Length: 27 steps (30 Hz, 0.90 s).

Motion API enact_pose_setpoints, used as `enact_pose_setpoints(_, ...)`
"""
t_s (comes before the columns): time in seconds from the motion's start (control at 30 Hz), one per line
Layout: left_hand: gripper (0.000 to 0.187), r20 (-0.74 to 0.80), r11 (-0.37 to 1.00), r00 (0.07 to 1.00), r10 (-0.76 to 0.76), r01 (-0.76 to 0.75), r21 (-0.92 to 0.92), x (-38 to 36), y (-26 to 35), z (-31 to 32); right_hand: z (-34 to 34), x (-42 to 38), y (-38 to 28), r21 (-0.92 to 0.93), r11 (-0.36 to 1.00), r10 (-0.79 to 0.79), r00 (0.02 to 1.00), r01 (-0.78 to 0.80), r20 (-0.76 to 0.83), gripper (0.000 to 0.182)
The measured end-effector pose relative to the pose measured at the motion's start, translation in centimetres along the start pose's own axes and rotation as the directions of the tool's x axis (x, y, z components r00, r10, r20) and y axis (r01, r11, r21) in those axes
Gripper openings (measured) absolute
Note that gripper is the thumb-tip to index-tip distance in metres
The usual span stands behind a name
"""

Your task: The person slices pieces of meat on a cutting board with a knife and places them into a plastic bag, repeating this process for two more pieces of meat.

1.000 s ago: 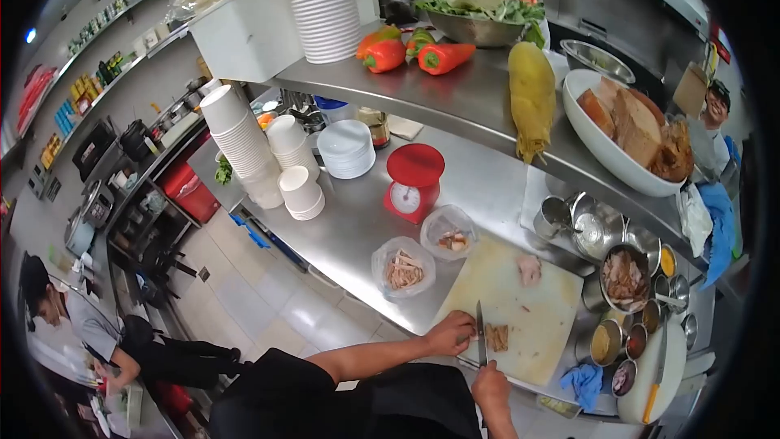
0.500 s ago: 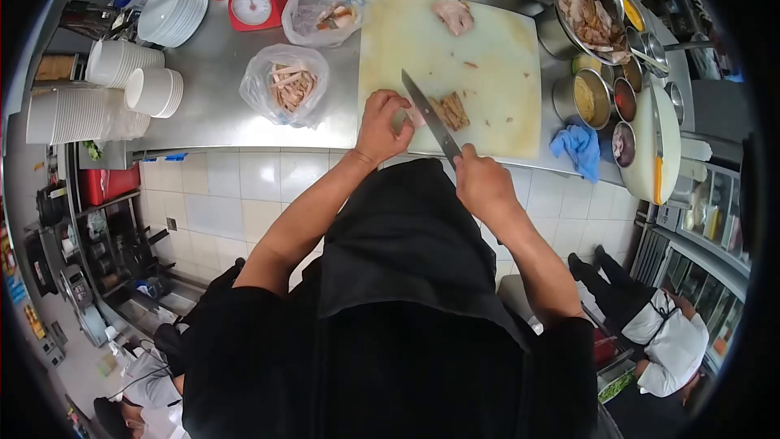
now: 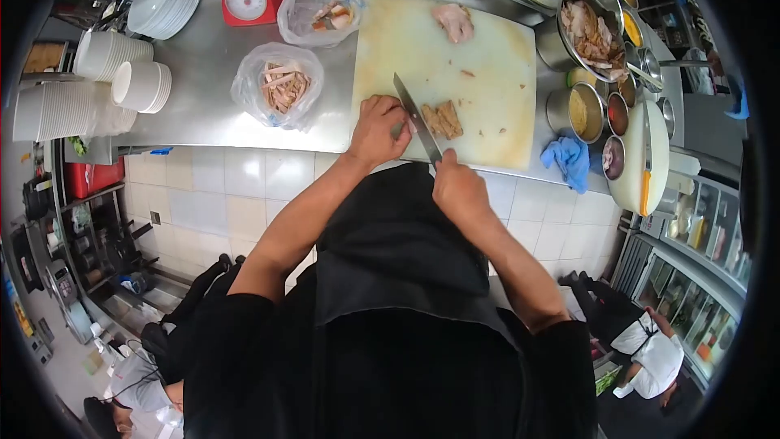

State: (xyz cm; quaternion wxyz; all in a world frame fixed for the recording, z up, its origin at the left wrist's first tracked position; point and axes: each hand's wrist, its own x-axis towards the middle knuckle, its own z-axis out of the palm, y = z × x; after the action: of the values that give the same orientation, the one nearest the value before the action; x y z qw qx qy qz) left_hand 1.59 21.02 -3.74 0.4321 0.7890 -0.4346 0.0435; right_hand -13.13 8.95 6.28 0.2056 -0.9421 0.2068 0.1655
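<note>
My right hand [image 3: 461, 189] is closed round the handle of a long kitchen knife [image 3: 419, 120]. The blade slants up and left over the white cutting board [image 3: 496, 61]. Left of the blade, my left hand [image 3: 378, 130] has its fingers curled down on a pale piece of meat, mostly hidden beneath them. Against the blade's right side lie browned cut slices of meat [image 3: 444, 119]. A larger pale piece of meat [image 3: 452, 23] rests near the board's far edge. Small scraps are scattered between.
Left of the board stand a bag of meat strips [image 3: 284, 88], another plastic bag [image 3: 302, 15], a red scale [image 3: 258, 2] and stacked bowls [image 3: 140, 87]. On the right are a pot of meat [image 3: 589, 36], sauce containers [image 3: 575, 110] and a blue cloth [image 3: 566, 162]. Other people stand behind.
The knife and my right hand have shifted left towards my left hand. More browned slices show right of the blade, spread wider. The whole view has moved slightly.
</note>
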Motion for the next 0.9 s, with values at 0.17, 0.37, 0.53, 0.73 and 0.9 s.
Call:
enact_pose_setpoints(0.17,0.013,-0.074,0.997,0.996,-0.048,0.044,-0.062,0.0,0.4,-0.2,-3.5,-0.5,-0.5,0.0,0.997,-0.075,0.997,0.075,-0.009,0.016)
enact_pose_setpoints(0.37,0.013,-0.042,1.0,0.999,0.0,-0.001,-0.016,-0.3,0.1,0.1,-0.8,-0.9,-0.5,0.039,0.998,-0.054,0.996,0.052,0.066,0.017)
enact_pose_setpoints(0.53,0.013,-0.025,0.999,0.999,0.045,-0.045,0.013,-0.1,-0.3,-0.1,-1.6,0.1,0.8,0.075,0.997,-0.034,0.999,0.034,0.001,0.022)
enact_pose_setpoints(0.73,0.01,-0.307,0.888,0.881,-0.361,0.225,-0.401,2.3,1.9,-2.3,-2.4,-1.8,0.1,0.08,0.995,-0.058,0.998,0.058,-0.012,0.019)
enact_pose_setpoints(0.9,0.02,0.296,0.975,0.944,0.146,-0.086,-0.204,8.0,5.5,-1.1,0.7,-1.6,-0.5,0.097,0.988,-0.116,0.993,0.119,-0.029,0.019)
